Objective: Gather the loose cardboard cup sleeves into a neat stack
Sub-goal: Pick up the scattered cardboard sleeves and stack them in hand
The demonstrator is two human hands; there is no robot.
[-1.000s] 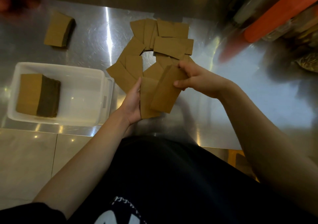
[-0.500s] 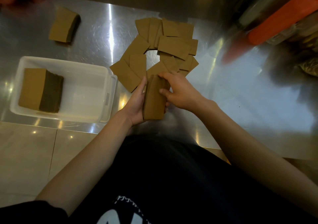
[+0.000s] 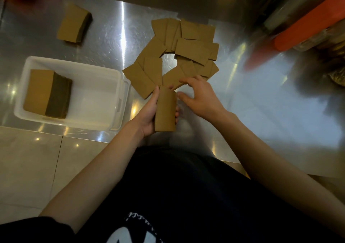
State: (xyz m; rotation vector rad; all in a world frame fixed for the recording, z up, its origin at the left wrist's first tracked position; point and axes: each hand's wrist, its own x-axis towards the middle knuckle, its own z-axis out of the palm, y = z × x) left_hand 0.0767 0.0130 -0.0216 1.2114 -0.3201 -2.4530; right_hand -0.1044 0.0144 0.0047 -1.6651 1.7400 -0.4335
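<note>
My left hand [image 3: 149,114] grips a small stack of brown cardboard sleeves [image 3: 165,110], held upright near the counter's front edge. Just to its right, my right hand [image 3: 199,97] has its fingers spread, the fingertips resting on the nearest loose sleeve [image 3: 172,79]. Several loose sleeves [image 3: 194,50] lie fanned in a ring on the steel counter beyond both hands.
A white plastic bin [image 3: 119,93] at the left holds a tall stack of sleeves [image 3: 46,93]. Another stack [image 3: 73,26] sits at the back left of the steel counter [image 3: 261,112]. An orange object [image 3: 308,24] and blurred containers stand at the back right. Tiled floor lies below.
My right hand laid a sleeve onto the stack in my left hand, then let go and reached forward to the nearest loose sleeve. The stack now sits squared in my left hand.
</note>
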